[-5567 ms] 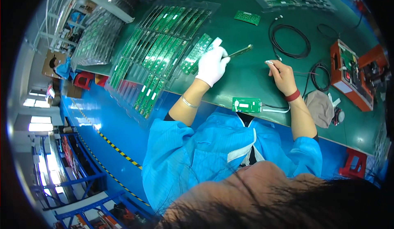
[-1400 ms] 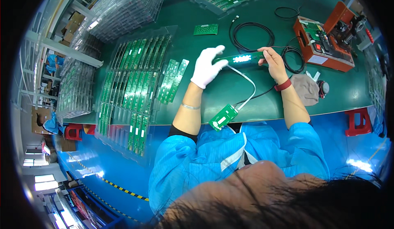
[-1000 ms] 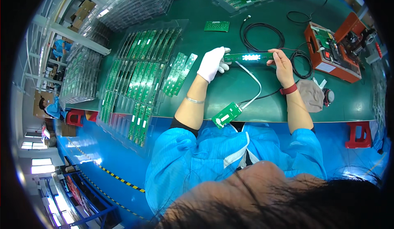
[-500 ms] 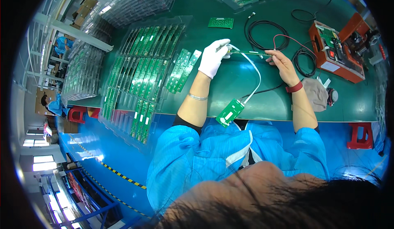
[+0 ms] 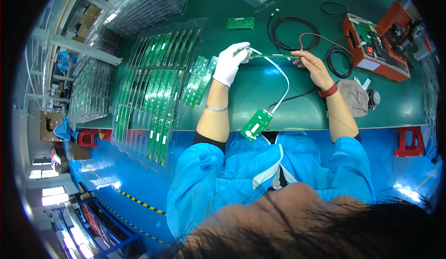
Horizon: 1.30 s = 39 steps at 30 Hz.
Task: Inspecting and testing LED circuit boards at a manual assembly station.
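Observation:
A narrow green circuit board [image 5: 272,56], seen nearly edge-on, is held above the table between my two hands. My left hand [image 5: 230,65], in a white glove, pinches its left end. My bare right hand [image 5: 313,66] grips the right end between thumb and fingers. From beside my left fingers a white flat cable [image 5: 284,77] curves down to a second green circuit board [image 5: 257,124], which lies at the table's near edge. My gloved fingers partly hide the cable's upper end.
Clear plastic trays [image 5: 167,27] of narrow boards lie at left, with loose board strips [image 5: 199,80] alongside. Stacked trays [image 5: 95,82] stand farther left. A small board [image 5: 240,23] and coiled black cable [image 5: 297,29] lie beyond my hands; an orange test device [image 5: 376,50] and grey cloth [image 5: 352,96] are at right.
The view has shifted slightly, so the table's things appear a little farther left and higher. Both hands keep hold of the narrow board, which now looks more level.

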{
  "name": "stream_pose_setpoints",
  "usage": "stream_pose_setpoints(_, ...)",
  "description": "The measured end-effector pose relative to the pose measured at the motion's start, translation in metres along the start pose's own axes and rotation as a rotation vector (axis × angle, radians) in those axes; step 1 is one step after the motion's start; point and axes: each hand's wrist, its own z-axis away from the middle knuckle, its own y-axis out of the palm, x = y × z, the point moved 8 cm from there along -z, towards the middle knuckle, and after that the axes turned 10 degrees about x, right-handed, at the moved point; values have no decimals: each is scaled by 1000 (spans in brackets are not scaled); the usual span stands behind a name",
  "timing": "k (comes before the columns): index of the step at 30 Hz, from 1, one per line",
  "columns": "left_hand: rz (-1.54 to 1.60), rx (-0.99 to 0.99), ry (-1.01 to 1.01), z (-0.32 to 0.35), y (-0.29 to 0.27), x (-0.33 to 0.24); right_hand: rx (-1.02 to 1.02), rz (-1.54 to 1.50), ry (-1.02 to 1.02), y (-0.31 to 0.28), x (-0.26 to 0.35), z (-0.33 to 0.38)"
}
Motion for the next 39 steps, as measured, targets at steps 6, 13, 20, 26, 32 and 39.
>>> stream_pose_setpoints(6, -32, -21, -11, 1, 1, 1, 36, -17, 28, 0, 0, -1)
stream_pose_setpoints(13, -50, -43, -3, 1, 0, 0, 28, -40, 26, 1, 2, -1)
stream_pose_setpoints(20, -48, -40, 0, 1, -1, 1, 27, -45, 22, 1, 3, -2)
stream_pose_setpoints(26, -51, -41, 0, 1, 0, 0, 29, -45, 22, -1, 1, -2)
stream_pose_setpoints(32, -42, -42, -3, 2, 0, -1, 30, -40, 19, -1, 0, -2)
stream_pose_setpoints(39, -47, -30, 9, 1, -1, 1, 8, -43, 26, -2, -1, -2)
